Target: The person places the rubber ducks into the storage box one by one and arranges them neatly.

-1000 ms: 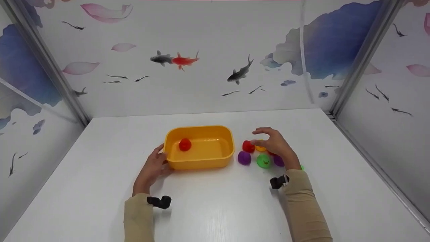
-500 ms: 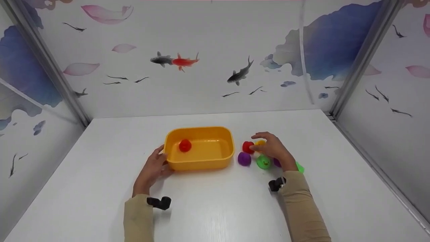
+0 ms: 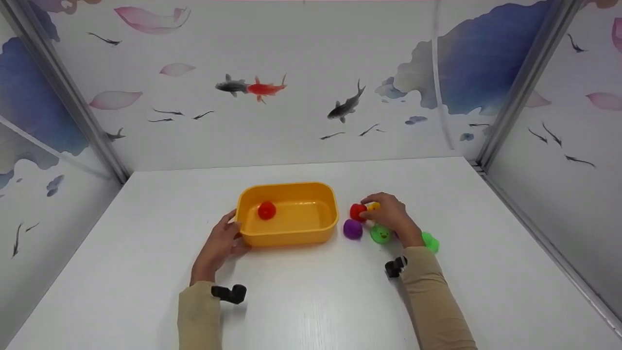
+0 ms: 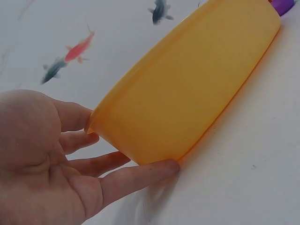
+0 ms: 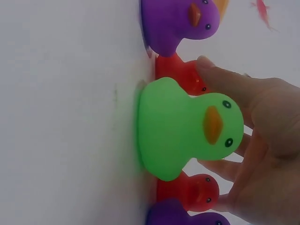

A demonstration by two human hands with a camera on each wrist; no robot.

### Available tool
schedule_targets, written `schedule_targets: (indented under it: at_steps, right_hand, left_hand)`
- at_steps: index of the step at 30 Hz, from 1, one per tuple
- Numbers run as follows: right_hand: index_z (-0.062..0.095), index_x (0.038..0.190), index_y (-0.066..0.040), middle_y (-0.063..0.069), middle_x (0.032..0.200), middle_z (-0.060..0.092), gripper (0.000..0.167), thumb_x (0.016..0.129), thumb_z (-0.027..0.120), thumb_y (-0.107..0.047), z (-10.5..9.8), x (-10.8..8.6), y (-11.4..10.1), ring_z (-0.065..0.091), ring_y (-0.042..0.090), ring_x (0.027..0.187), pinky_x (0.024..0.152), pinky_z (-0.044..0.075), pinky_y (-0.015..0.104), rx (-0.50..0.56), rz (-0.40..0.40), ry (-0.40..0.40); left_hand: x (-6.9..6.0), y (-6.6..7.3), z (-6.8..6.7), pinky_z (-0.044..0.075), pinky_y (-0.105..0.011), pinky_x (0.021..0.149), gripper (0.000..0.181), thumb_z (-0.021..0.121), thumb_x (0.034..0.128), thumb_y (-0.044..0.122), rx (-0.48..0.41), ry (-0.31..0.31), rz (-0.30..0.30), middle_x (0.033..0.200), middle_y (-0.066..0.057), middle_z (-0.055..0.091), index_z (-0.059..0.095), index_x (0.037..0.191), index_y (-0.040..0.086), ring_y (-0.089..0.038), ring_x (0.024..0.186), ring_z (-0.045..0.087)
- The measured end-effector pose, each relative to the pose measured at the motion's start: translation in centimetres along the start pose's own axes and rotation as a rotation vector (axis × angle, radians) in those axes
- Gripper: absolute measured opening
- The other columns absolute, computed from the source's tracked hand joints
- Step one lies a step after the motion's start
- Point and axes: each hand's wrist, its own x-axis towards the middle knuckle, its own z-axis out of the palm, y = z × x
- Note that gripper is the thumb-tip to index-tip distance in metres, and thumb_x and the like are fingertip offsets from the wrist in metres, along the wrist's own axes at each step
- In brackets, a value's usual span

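Observation:
A yellow plastic tub (image 3: pixel 286 238) stands on the white table, with a red rubber duck (image 3: pixel 267 210) inside near its left end. My left hand (image 3: pixel 221 245) holds the tub's left end; the left wrist view shows its thumb against the near wall and fingers at the rim. To the right of the tub, my right hand (image 3: pixel 391 214) has thumb and index finger around another red rubber duck (image 3: pixel 357 212). A green duck (image 5: pixel 178 126) and a purple duck (image 5: pixel 176 23) stand close to that hand in the right wrist view. Part of the red duck is hidden behind the thumb.
A yellow duck (image 3: pixel 373 206) is partly covered by the right hand. Another red duck (image 5: pixel 190 192) and a second purple duck (image 5: pixel 171 215) sit beyond the green one. A green toy (image 3: pixel 430 242) lies by the right wrist. Printed panels enclose the table.
My right hand has come down and left, and its thumb and index finger have closed around the red duck beside the tub. The left hand and the tub stay in place.

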Motion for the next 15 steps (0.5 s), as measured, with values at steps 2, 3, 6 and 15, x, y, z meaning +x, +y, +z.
schedule_targets:
  at_steps: [2,3,6,15]
  right_hand:
    - [0.066,0.130,-0.023,0.010,0.154,0.046,0.040,0.092,0.072,-0.031,0.04,0.05,-0.04,0.037,0.039,0.143,0.120,0.029,0.064,0.003,0.011,0.002]
    - [0.066,0.130,-0.023,0.010,0.154,0.046,0.040,0.092,0.072,-0.030,0.06,0.08,-0.05,0.036,0.038,0.144,0.120,0.029,0.064,0.002,0.012,0.004]
    - [0.067,0.129,-0.022,0.010,0.153,0.047,0.038,0.092,0.072,-0.030,0.12,0.09,-0.10,0.036,0.039,0.143,0.119,0.027,0.065,-0.005,0.008,0.010]
    - [0.062,0.129,-0.018,0.012,0.154,0.044,0.043,0.091,0.073,-0.034,-0.17,-0.03,-0.37,0.038,0.036,0.139,0.122,0.026,0.061,0.101,-0.048,0.029]
  left_hand:
    - [-0.01,-0.01,0.01,0.055,-0.040,0.101,0.056,0.037,0.1089,0.030,0.004,0.001,0.000,0.159,-0.014,0.037,0.017,0.161,0.025,-0.033,0.134,0.053]
    - [-0.02,0.00,0.03,0.055,-0.040,0.101,0.056,0.037,0.1089,0.030,0.004,0.004,-0.002,0.159,-0.014,0.037,0.017,0.161,0.026,-0.033,0.135,0.053]
    - [0.03,-0.02,0.05,0.055,-0.040,0.102,0.056,0.037,0.1091,0.030,0.005,0.006,0.001,0.159,-0.013,0.037,0.017,0.161,0.026,-0.032,0.135,0.053]
    - [0.19,0.05,0.04,0.054,-0.041,0.103,0.057,0.038,0.1080,0.030,0.012,0.006,0.003,0.159,-0.014,0.039,0.019,0.161,0.026,-0.032,0.134,0.053]
